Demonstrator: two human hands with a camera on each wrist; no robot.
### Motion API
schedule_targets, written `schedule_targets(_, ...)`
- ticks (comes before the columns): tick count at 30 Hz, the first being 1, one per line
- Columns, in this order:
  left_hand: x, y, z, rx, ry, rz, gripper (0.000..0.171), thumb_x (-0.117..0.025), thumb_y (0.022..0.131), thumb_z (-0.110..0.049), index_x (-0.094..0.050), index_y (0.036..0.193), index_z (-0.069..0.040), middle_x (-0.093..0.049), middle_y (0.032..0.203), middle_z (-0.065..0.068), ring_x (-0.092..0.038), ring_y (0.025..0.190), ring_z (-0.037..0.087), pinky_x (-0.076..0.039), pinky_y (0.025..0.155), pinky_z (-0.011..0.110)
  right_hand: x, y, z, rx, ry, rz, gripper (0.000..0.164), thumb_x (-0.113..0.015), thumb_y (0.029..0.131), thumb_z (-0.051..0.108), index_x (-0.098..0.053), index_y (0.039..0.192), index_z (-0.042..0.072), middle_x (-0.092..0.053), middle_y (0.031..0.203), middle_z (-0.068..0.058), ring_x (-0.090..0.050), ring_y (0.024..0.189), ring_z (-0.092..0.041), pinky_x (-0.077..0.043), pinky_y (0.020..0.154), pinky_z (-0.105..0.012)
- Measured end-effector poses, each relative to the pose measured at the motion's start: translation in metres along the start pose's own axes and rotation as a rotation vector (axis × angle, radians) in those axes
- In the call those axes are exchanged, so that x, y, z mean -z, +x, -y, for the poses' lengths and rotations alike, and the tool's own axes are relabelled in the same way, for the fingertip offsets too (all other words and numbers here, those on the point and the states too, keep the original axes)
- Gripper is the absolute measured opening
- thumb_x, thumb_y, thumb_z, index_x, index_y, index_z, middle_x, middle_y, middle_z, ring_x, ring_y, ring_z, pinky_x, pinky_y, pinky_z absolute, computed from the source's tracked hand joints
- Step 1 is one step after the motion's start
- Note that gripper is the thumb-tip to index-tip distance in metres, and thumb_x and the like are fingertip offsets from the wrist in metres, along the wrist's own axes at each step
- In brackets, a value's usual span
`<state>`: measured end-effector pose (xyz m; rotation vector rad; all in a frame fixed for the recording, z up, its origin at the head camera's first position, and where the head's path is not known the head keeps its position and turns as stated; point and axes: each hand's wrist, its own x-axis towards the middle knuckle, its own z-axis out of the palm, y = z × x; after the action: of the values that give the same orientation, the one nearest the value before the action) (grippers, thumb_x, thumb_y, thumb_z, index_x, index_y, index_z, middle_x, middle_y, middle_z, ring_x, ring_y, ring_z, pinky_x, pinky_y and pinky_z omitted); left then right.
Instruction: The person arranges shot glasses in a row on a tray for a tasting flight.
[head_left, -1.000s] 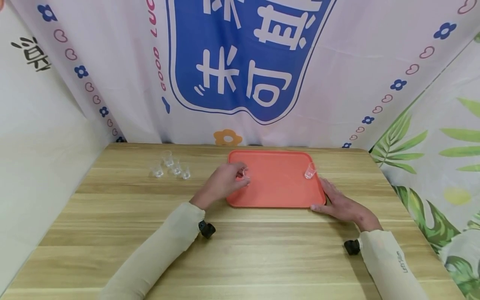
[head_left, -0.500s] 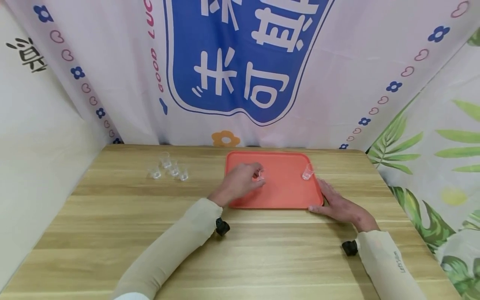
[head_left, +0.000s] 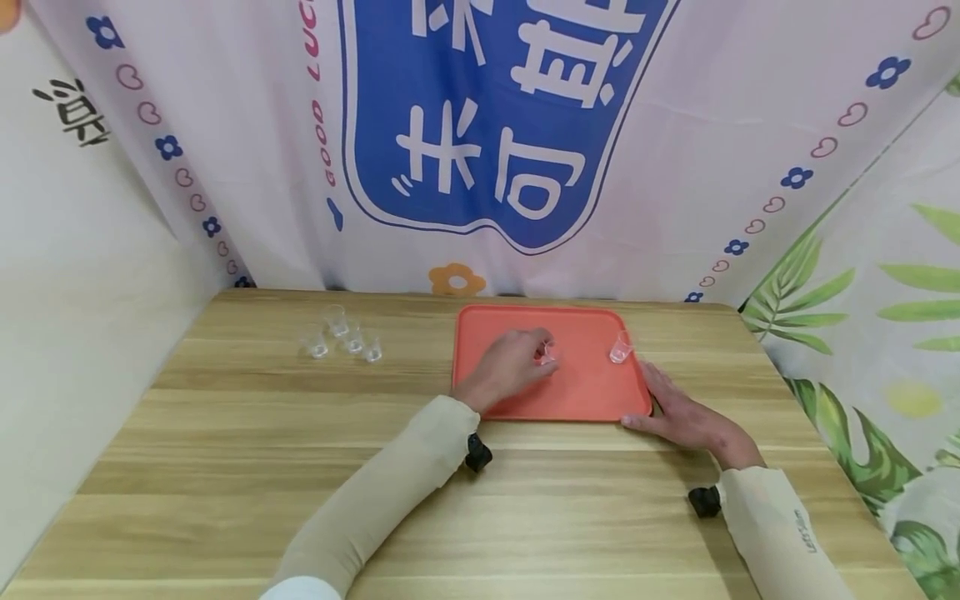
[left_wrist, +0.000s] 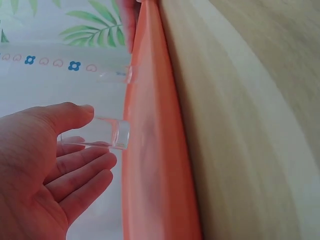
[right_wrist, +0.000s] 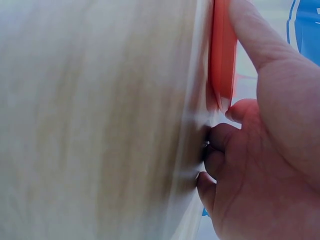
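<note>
Tray [head_left: 581, 392]: left hand [head_left: 508, 364] pinches an upright cup [left_wrist: 106, 132], left of second cup [head_left: 620, 348]. Right hand [head_left: 681, 412], spread, touches near-right corner.

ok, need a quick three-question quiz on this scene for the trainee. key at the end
1. How many glasses stand on the bare table, off the tray?

2. True or false: the right hand holds a glass.

3. Pick one. In the head view, where is the held glass, the one in the left hand?
A) within the tray's outline
B) over the bare table, left of the tray
C) over the bare table, on the near side of the tray

Key:
1. Four.
2. False; it touches the tray's edge.
3. A.
</note>
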<state>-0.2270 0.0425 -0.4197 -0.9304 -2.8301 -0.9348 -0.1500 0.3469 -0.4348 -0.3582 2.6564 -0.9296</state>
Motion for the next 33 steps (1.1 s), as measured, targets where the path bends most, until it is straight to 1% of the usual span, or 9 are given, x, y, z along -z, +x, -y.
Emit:
schedule_targets(2, -0.004, 0.002, -0.001, 0.001, 0.012, -0.011, 0.03, -0.072, 0.099, -0.03, -0.069, 0.119, -0.007, -0.071, 0.097, -0.001, -0.064, 0.084, 0.008, -0.054, 0.076, 0.025, 0.0, 0.0, 0.0, -0.016, -0.003, 0.008, 0.108, -0.072, 0.095, 0.048, -0.001, 0.165, 0.006, -0.003, 0.168, -0.027, -0.001, 0.152, -0.05, -0.012, 0.113, -0.076)
schedule_targets(5, -0.009, 0.005, -0.003, -0.002, 0.025, -0.031, 0.029, -0.071, 0.1, -0.03, -0.069, 0.117, -0.008, -0.07, 0.094, -0.001, -0.062, 0.08, 0.007, -0.053, 0.072, 0.023, 0.0, -0.001, 0.0, -0.018, -0.013, 0.016, 0.108, -0.071, 0.096, 0.048, 0.0, 0.165, 0.005, -0.002, 0.168, -0.028, -0.001, 0.152, -0.051, -0.011, 0.113, -0.076)
schedule_targets(9, -0.015, 0.01, -0.005, 0.0, 0.012, -0.057, 0.029, -0.07, 0.1, -0.029, -0.069, 0.119, -0.006, -0.068, 0.09, -0.003, -0.061, 0.077, 0.006, -0.052, 0.069, 0.022, 0.0, 0.0, 0.0, -0.019, -0.023, 0.019, 0.108, -0.071, 0.096, 0.048, 0.0, 0.165, 0.006, -0.002, 0.168, -0.027, -0.001, 0.152, -0.05, -0.012, 0.113, -0.076)
schedule_targets(14, -0.028, 0.018, -0.01, 0.012, -0.024, -0.062, 0.033, -0.071, 0.1, -0.029, -0.069, 0.124, -0.007, -0.068, 0.094, -0.003, -0.061, 0.081, 0.006, -0.052, 0.072, 0.023, -0.001, -0.004, -0.002, -0.015, -0.009, 0.023, 0.107, -0.071, 0.096, 0.047, 0.0, 0.165, 0.006, -0.003, 0.168, -0.027, -0.002, 0.151, -0.051, -0.013, 0.113, -0.076)
schedule_targets(20, -0.042, 0.025, -0.017, 0.009, -0.052, -0.054, 0.036, -0.071, 0.1, -0.029, -0.068, 0.129, -0.009, -0.069, 0.098, -0.002, -0.06, 0.083, 0.006, -0.052, 0.074, 0.023, -0.001, -0.005, -0.004, -0.011, -0.026, 0.019, 0.107, -0.07, 0.096, 0.049, -0.001, 0.165, 0.006, -0.003, 0.168, -0.027, -0.002, 0.152, -0.051, -0.013, 0.113, -0.076)
schedule_targets(26, -0.047, 0.035, -0.023, 0.009, -0.065, -0.067, 0.037, -0.07, 0.101, -0.03, -0.066, 0.131, -0.008, -0.069, 0.1, -0.001, -0.059, 0.084, 0.005, -0.052, 0.074, 0.022, 0.0, -0.005, -0.001, -0.018, -0.024, 0.016, 0.106, -0.07, 0.096, 0.049, -0.002, 0.165, 0.008, -0.003, 0.168, -0.027, -0.002, 0.151, -0.051, -0.013, 0.113, -0.076)
schedule_targets(33, -0.047, 0.047, -0.026, -0.014, -0.042, -0.051, 0.04, -0.069, 0.101, -0.032, -0.066, 0.133, -0.008, -0.068, 0.1, -0.002, -0.06, 0.086, 0.005, -0.052, 0.074, 0.022, 0.001, 0.0, -0.001, -0.007, -0.027, 0.02, 0.105, -0.069, 0.097, 0.049, -0.001, 0.165, 0.006, -0.002, 0.168, -0.027, 0.0, 0.152, -0.051, -0.011, 0.113, -0.076)
